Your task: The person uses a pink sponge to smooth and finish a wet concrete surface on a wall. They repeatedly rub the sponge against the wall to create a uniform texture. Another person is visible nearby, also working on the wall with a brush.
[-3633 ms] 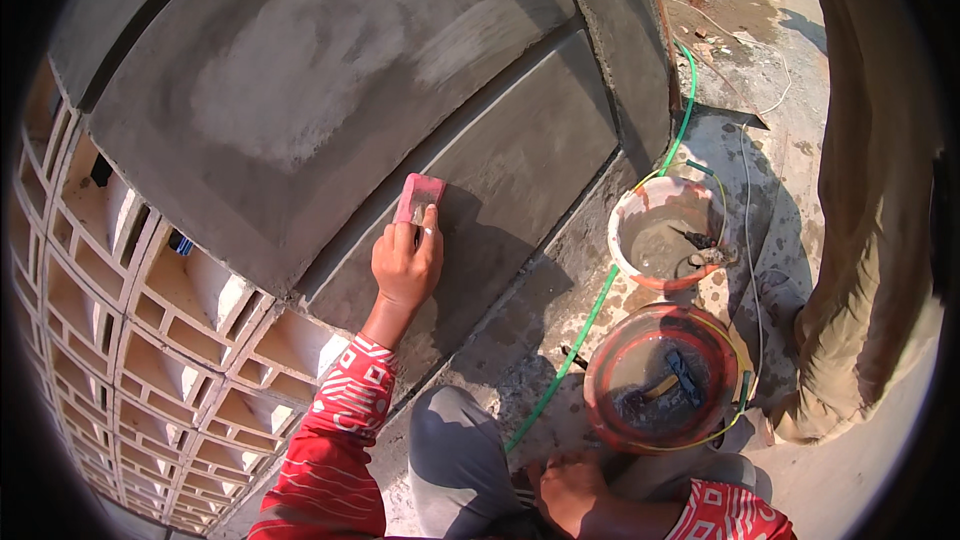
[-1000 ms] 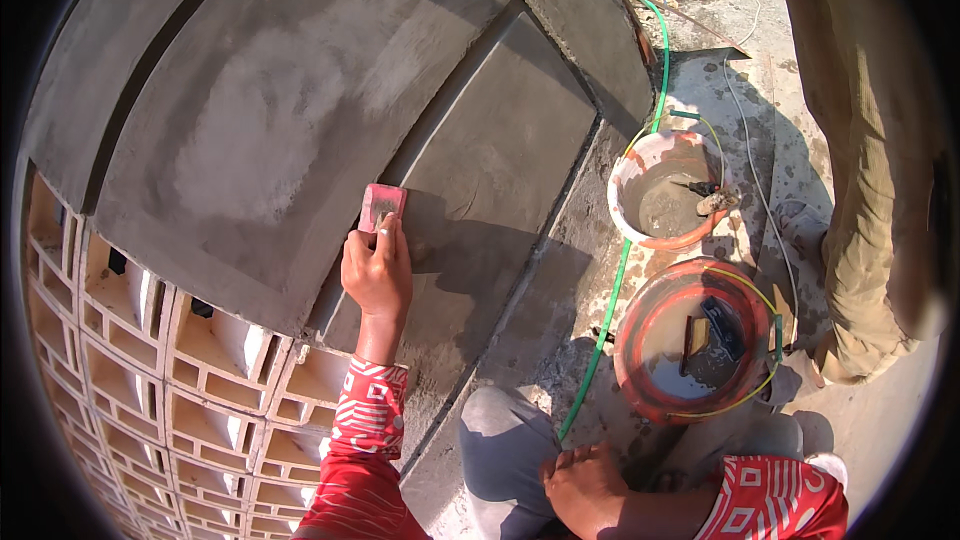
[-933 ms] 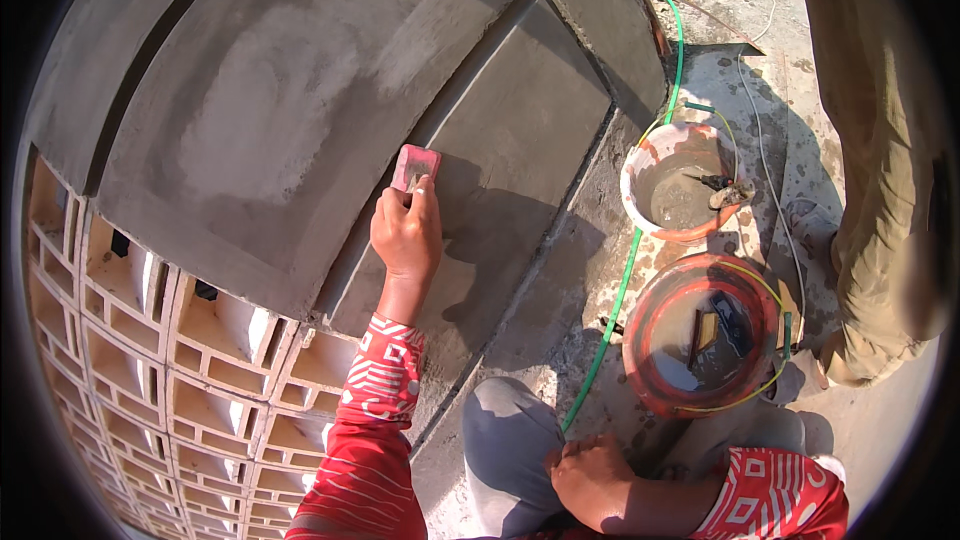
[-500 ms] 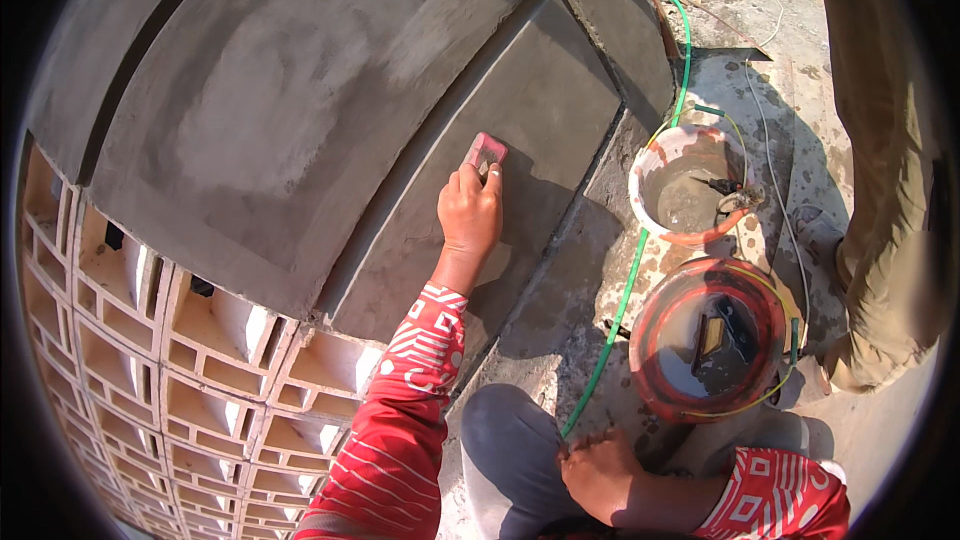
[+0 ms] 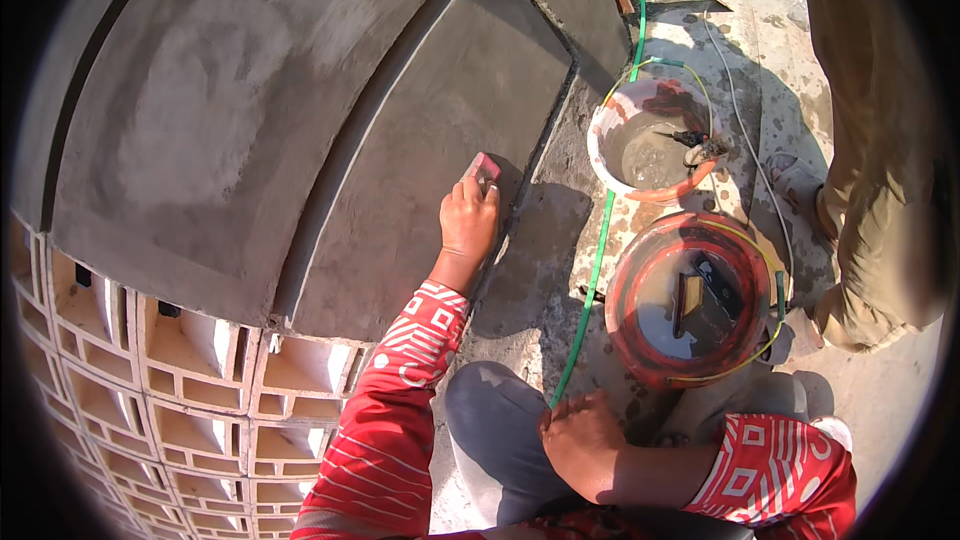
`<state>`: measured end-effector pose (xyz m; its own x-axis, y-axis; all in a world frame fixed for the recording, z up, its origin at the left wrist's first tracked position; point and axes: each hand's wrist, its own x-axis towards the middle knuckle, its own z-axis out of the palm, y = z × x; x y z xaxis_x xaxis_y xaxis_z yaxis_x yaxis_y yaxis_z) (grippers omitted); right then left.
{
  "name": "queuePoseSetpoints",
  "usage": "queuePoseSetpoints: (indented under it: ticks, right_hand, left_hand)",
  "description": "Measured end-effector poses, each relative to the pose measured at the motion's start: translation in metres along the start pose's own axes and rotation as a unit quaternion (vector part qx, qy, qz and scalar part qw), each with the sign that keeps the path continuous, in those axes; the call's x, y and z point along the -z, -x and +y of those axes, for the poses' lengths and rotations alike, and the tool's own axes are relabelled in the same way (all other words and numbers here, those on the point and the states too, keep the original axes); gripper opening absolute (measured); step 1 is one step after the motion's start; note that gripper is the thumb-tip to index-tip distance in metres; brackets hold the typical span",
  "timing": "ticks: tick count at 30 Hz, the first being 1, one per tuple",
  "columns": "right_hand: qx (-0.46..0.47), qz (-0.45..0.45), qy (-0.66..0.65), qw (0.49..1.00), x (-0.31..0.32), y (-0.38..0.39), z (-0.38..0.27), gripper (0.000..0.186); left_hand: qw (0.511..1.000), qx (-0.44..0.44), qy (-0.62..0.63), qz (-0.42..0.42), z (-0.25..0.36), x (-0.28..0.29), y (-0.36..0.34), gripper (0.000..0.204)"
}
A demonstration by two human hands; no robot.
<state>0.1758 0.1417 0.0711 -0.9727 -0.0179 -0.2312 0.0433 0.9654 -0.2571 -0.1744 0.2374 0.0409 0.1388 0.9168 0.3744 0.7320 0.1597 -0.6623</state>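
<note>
My left hand is closed around a small pink-red block and presses it against the smooth grey cement panel. The block is near the panel's right edge; its underside and my fingertips on it are partly hidden. To the left of this panel, beyond a deep groove, lies a larger cement panel with a paler patch. My right hand lies over my bent knee, holding nothing that shows, its fingers partly hidden.
To the right stand a white-and-orange bucket of grey slurry and a red bucket of cloudy water with a yellow-edged tool inside. A green hose runs past them. Breeze blocks fill the lower left. Another person's trouser leg is at right.
My left hand has slid the pink-red block across the panel toward its right edge. The whole view has shifted a little. My right hand stays on the knee.
</note>
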Motion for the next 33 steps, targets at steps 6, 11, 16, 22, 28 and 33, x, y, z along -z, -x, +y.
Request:
queuePoseSetpoints:
  ticks: [6,11,16,22,28,33]
  right_hand:
    - [0.003,-0.048,-0.06,0.997,0.024,0.019,0.005,0.036]
    - [-0.006,-0.032,0.002,0.999,0.007,-0.004,0.0,0.044]
    - [-0.032,-0.045,-0.048,0.997,0.022,0.009,0.005,0.046]
    - [0.006,-0.072,-0.051,0.996,0.016,-0.006,-0.003,0.04]
    - [-0.024,-0.022,-0.043,0.999,0.024,0.014,0.006,0.041]
    - [0.039,-0.054,-0.062,0.996,0.039,0.02,0.012,0.04]
  left_hand:
    - [0.989,0.082,0.002,0.121,-0.014,0.045,0.031,0.013]
    - [0.999,0.031,0.017,0.022,0.001,0.005,0.001,0.017]
    - [0.997,0.049,0.01,0.055,-0.003,0.049,0.098,0.019]
    - [0.988,0.084,0.008,0.133,-0.019,0.035,-0.008,0.008]
    - [0.999,-0.006,0.045,-0.012,0.007,0.035,0.132,0.021]
    - [0.981,0.1,-0.012,0.169,-0.04,0.076,0.022,0.017]
